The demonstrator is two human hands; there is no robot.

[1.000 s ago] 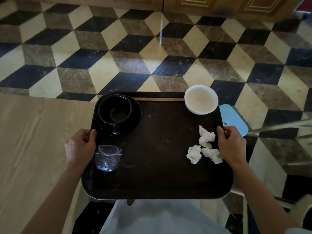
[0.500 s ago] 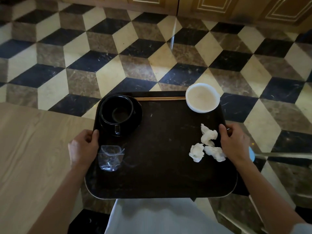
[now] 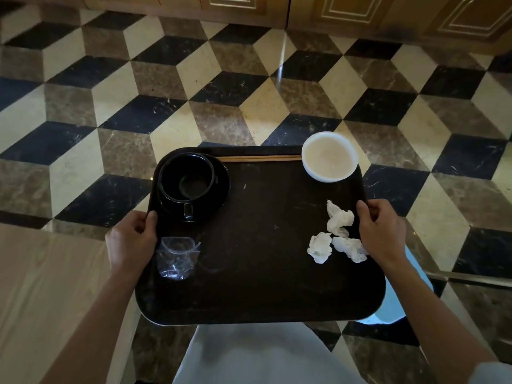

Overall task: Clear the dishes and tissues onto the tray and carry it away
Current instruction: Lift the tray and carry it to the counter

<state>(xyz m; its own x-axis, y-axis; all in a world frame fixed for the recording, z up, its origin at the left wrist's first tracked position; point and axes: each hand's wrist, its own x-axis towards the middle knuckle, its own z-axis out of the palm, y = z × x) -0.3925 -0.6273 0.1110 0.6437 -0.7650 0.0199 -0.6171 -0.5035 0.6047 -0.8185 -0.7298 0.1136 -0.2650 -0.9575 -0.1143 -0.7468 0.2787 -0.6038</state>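
Tray loaded and held over the floor, ready to carry.

My left hand (image 3: 130,242) and right hand (image 3: 382,234) curl round the tray's (image 3: 263,245) side rims, thumbs on top, to keep it level, I judge. On it are a clear cup (image 3: 177,257) by my left thumb, tissues (image 3: 339,223) against my right hand, and a black cup (image 3: 187,180), chopsticks (image 3: 257,158) and bowl (image 3: 329,156) along the far rim. There is a table (image 3: 50,286) lower left, a cube-pattern floor (image 3: 221,79) beyond and cabinets (image 3: 332,9) across the top.

Matt tray (image 3: 260,273) (glossy marble floor (image 3: 249,87))
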